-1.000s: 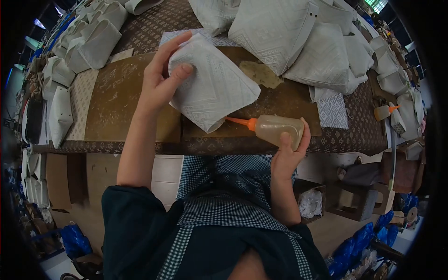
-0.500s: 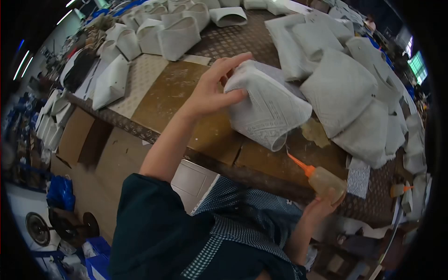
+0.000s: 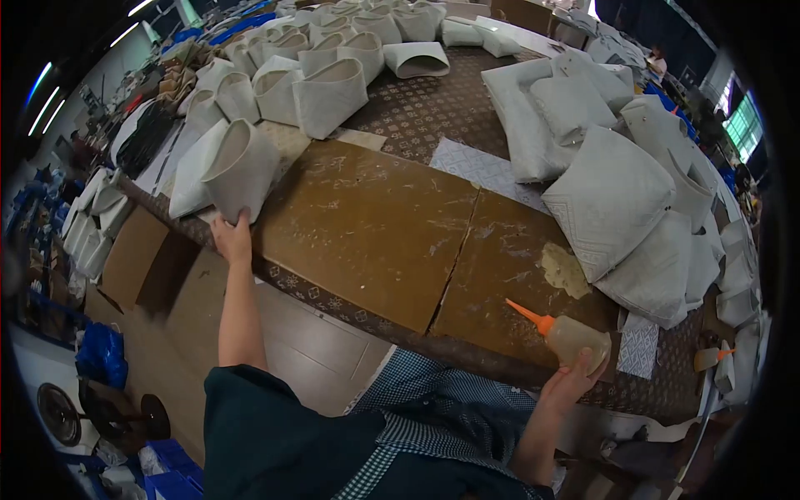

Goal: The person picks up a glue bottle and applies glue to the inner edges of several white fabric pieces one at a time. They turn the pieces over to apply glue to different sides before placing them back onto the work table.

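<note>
At the table's left, my left hand (image 3: 233, 237) grips the lower edge of a white fabric pouch (image 3: 242, 169) that stands with its mouth upward. Another white pouch (image 3: 195, 177) touches it on the left. My right hand (image 3: 577, 375) is wrapped round a translucent squeeze bottle (image 3: 577, 340) at the front edge of the table. The bottle's orange nozzle (image 3: 528, 316) points up and left over the brown board (image 3: 367, 225). A dried yellowish patch (image 3: 565, 271) marks the board near the nozzle.
Rows of open white pouches (image 3: 332, 98) stand at the back left. Flatter white pouches (image 3: 612, 200) are heaped on the right. A patterned white sheet (image 3: 487, 171) lies behind the board, and a second orange-tipped bottle (image 3: 708, 358) is at far right. A cardboard box (image 3: 137, 258) stands left, below the table.
My left hand has carried the pouch from above the board to the table's left side, where it now stands. The bottle in my right hand has shifted only slightly.
</note>
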The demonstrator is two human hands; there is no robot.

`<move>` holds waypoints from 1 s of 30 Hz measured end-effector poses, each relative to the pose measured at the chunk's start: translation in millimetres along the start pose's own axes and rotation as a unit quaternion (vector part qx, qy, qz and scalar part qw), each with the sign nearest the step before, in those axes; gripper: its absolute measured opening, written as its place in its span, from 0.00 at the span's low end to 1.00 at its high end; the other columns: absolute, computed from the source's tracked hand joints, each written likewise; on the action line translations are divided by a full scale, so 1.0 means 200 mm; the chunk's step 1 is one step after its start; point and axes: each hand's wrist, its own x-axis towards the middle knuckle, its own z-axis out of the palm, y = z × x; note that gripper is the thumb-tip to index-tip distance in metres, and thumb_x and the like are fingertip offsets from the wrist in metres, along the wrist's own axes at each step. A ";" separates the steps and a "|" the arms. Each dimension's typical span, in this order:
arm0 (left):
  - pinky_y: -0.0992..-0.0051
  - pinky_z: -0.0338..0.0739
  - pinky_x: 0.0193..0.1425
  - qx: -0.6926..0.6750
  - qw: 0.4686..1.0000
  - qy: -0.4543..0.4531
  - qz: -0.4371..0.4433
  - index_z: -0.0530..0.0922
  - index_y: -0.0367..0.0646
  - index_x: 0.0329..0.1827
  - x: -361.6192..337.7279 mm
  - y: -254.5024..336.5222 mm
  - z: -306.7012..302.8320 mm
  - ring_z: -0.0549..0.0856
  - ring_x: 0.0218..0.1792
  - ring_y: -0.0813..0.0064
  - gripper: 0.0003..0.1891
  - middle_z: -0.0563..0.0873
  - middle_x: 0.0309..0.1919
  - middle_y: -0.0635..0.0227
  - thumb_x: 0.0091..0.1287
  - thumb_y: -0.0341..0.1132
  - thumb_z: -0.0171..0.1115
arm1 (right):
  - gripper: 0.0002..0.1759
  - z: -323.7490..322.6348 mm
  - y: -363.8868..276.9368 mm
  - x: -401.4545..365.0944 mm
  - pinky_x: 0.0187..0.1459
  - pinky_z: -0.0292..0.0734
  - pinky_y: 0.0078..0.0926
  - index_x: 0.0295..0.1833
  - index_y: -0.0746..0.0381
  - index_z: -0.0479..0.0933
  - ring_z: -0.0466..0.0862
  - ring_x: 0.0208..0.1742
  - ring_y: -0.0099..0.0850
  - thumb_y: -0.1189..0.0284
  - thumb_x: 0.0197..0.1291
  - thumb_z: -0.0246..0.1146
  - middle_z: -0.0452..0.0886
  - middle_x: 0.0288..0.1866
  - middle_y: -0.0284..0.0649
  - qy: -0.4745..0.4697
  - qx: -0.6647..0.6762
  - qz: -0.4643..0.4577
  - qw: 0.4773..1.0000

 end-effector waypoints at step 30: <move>0.83 0.67 0.31 -0.526 0.632 -0.555 0.128 0.81 0.41 0.40 -1.18 2.13 0.17 0.71 0.26 0.88 0.09 0.77 0.27 0.79 0.69 0.37 0.62 | 0.38 -0.12 -0.01 0.00 0.63 0.75 0.40 0.74 0.61 0.56 0.76 0.62 0.35 0.64 0.64 0.65 0.72 0.61 0.42 -0.068 0.231 0.058 0.969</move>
